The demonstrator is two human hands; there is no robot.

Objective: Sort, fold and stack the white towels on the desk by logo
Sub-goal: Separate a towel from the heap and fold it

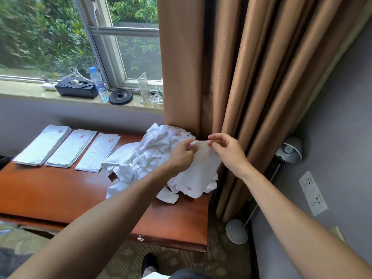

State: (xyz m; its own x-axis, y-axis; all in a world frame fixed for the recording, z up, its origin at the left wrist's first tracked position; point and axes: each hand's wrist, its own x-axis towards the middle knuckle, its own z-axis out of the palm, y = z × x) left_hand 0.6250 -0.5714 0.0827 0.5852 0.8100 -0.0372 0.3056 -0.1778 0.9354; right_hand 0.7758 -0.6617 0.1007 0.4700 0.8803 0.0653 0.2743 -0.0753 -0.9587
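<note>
The left hand (182, 153) and the right hand (227, 152) are both up over the right end of the brown counter (60, 194), close together. Each one pinches the top edge of one white towel (201, 168) with thumb and fingers. The towel hangs down between them, and a small red logo (189, 188) shows near its bottom edge. Just behind it and to its left sits a messy pile of towels (153, 152), right up against the tan curtain (231, 67). Further left on the counter lie three folded stacks side by side. The left stack (43, 144) has a dark logo, and the middle stack (71, 148) and the right stack (97, 152) have red ones. A water bottle (98, 83) stands on the window sill (24, 89)
</note>
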